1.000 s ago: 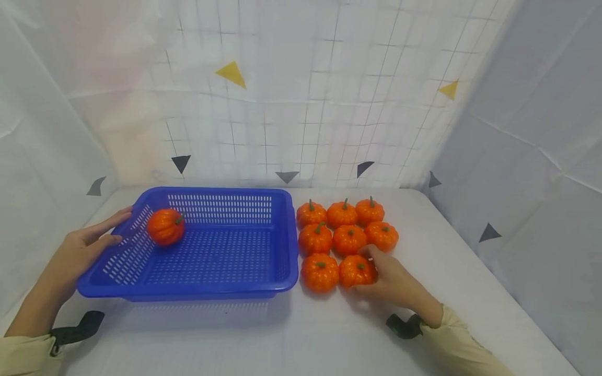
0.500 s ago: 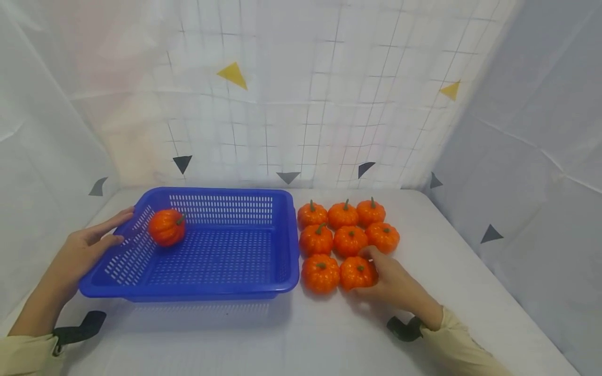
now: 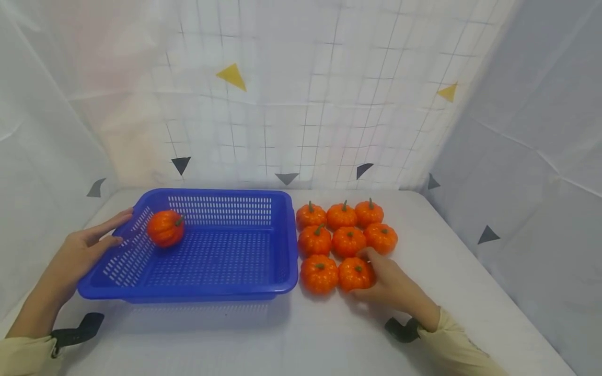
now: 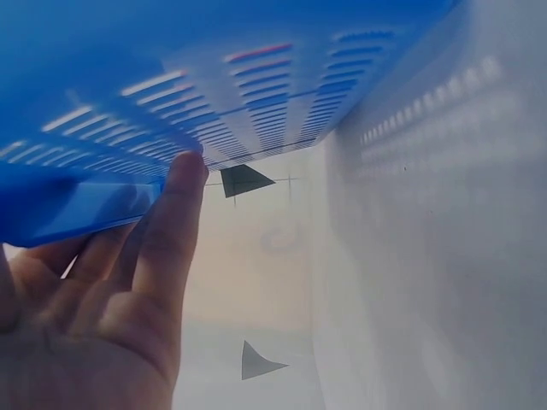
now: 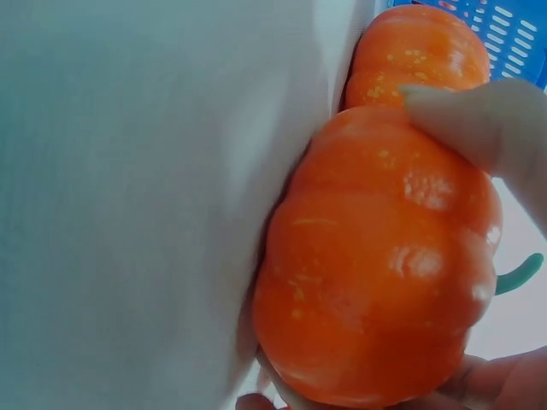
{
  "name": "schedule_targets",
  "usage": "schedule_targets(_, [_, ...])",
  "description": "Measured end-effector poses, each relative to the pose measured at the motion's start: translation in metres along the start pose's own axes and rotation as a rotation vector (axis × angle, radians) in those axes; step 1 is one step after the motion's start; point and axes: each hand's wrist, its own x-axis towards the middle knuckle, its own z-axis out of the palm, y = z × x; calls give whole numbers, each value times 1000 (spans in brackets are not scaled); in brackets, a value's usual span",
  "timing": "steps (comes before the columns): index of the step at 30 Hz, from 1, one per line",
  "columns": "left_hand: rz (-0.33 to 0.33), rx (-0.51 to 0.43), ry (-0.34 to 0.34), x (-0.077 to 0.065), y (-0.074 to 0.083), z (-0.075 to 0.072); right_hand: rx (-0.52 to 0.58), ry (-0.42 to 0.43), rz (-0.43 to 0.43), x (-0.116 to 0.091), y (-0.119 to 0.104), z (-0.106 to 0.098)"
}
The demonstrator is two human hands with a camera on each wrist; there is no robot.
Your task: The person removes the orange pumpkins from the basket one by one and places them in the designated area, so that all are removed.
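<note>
A small orange toy pumpkin (image 3: 356, 274) with a green stem sits at the front of a group on the white table. My right hand (image 3: 392, 282) grips it from the right, thumb on the near side and fingers round the far side. Close up in the right wrist view, the gripped pumpkin (image 5: 376, 265) still appears to rest on the table. My left hand (image 3: 87, 256) holds the left rim of a blue perforated plastic basket (image 3: 202, 290). From below, the left wrist view has the left fingers (image 4: 175, 222) under the rim, against the outer wall. One pumpkin (image 3: 165, 228) lies tilted inside the basket, at its left.
Several more pumpkins (image 3: 349, 241) stand in close rows right of the basket, one (image 3: 319, 274) directly left of the gripped one. White sheeting (image 3: 282, 104) with grid lines and triangles hangs behind the table (image 3: 235, 344); grey sheeting (image 3: 536, 136) hangs at the right.
</note>
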Motion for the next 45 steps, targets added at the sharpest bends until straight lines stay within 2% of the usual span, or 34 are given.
schedule_targets(9, [13, 1, 7, 0, 1, -3, -8, -34, 50, 1, 0, -1])
schedule_targets(15, [22, -6, 5, 3, 1, -3, -39, -67, 71, -2, -5, -13])
schedule_targets(20, [36, -23, -3, 3, 1, 0, -128, -60, 111, -1, -22, -31])
schedule_targets(23, [35, -19, 0, 2, 4, 0, -205, -29, 94, 6, -41, -40])
schedule_targets(26, [34, -19, 1, 1, 6, -2, -243, 20, -3, 19, -65, -46])
schedule_targets(29, [31, -19, -3, 1, 6, -3, -215, 41, -135, 37, -95, -53])
schedule_targets(33, [22, -26, -6, 1, 4, -3, -105, -26, -273, 67, -141, -59])
schedule_targets(37, [29, -37, -2, -1, 2, -3, -45, -138, -383, 107, -180, -49])
schedule_targets(40, [35, -33, 3, -3, 3, -2, -19, -221, -396, 135, -200, -32])
schedule_targets(45, [32, -28, 5, -3, 4, -2, -7, -299, -331, 170, -219, -3])
